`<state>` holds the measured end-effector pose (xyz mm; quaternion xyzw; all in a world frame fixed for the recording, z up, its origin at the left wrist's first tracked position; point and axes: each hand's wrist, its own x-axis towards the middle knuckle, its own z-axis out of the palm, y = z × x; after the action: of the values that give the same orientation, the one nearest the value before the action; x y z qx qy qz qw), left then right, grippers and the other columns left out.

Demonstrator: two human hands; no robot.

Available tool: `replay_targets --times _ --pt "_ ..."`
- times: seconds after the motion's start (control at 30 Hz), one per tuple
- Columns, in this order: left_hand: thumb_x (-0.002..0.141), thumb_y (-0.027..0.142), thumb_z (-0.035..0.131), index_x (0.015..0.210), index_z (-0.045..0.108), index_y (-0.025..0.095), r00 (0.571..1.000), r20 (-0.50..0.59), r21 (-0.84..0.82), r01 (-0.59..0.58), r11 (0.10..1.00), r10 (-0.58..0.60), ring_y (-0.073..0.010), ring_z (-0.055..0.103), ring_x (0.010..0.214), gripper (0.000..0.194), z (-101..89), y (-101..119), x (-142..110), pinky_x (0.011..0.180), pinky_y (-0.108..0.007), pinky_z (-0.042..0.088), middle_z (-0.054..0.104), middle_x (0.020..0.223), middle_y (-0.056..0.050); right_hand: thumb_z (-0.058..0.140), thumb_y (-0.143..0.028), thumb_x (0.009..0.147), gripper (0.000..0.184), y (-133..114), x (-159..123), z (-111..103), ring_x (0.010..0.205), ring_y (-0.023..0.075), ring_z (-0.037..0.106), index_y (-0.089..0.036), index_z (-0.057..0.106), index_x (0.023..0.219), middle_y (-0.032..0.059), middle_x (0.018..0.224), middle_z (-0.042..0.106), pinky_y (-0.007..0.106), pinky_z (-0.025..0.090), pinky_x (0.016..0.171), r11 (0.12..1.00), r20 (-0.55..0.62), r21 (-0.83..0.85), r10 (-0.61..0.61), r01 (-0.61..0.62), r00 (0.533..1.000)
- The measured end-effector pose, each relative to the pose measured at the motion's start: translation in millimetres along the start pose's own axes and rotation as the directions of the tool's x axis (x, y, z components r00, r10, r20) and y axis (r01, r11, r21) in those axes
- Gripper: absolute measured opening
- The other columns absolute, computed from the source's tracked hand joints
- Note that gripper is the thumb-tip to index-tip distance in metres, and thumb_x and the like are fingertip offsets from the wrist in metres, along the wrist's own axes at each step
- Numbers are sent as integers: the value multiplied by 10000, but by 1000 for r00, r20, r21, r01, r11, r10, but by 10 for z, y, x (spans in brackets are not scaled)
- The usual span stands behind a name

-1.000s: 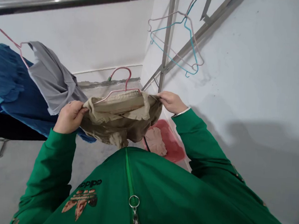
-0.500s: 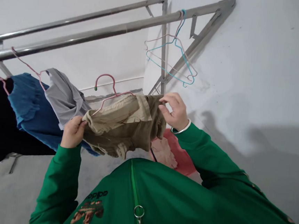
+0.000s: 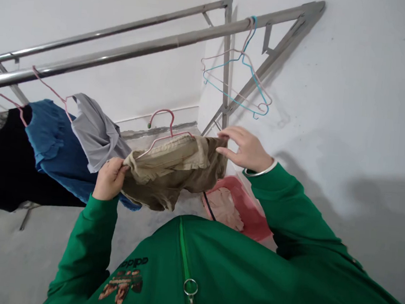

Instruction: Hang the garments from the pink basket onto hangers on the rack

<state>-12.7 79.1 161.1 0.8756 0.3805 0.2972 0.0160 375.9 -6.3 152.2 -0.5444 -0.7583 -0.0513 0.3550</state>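
A khaki garment (image 3: 172, 168) is draped on a pink hanger (image 3: 161, 140), whose curved hook rises above it, off the rail. My left hand (image 3: 110, 178) pinches the garment's left end. At its right end is my right hand (image 3: 247, 150), with thumb and fingers apart on either side of the cloth's upper edge; whether the fingertips touch it is hard to see. The hanger's right side is hidden inside the cloth.
Two metal rails (image 3: 140, 52) cross above. A blue hanger (image 3: 235, 96) and a pale pink one hang at right. Grey (image 3: 97, 133), blue (image 3: 48, 134) and black (image 3: 3, 158) clothes hang at left. Below stands a pink basin (image 3: 253, 218) with pale pink cloth (image 3: 224, 206).
The whole view has shifted slightly, so the rails and hanging clothes appear further right. My right hand has its fingers straighter and thumb further from them. My left hand keeps its pinch.
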Motion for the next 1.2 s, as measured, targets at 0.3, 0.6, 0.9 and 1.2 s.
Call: replay_targets --times 0.3,0.6,0.9,1.2 --pt "921 398 385 893 638 168 996 82 -281 3 960 21 -191 579 820 343 -56 100 73 774 -327 475 610 834 -78 373 -241 906 297 257 -119 301 775 192 667 -201 663 959 75 891 728 330 538 685 996 38 -14 -86 86 996" --pt "846 389 531 790 658 163 965 73 -371 260 891 -252 -168 590 762 266 22 120 131 755 -301 501 630 766 -38 422 -249 902 262 150 -86 195 780 219 697 -215 679 934 69 853 740 339 544 672 993 -134 -65 -111 103 985" --pt "782 113 505 1075 672 239 989 -59 130 -123 984 132 -318 380 1357 361 185 186 -83 1103 -594 301 527 1354 -115 519 -330 846 205 197 112 123 668 222 687 -252 689 763 18 717 716 320 542 573 953 7 261 159 -155 987" --pt "884 163 408 922 682 200 995 88 -101 61 993 -52 -220 670 893 280 599 60 -853 793 -367 572 688 946 -123 598 -306 815 181 -339 872 -149 655 215 699 -166 667 907 104 754 723 308 573 636 447 518 751 59 -487 853"
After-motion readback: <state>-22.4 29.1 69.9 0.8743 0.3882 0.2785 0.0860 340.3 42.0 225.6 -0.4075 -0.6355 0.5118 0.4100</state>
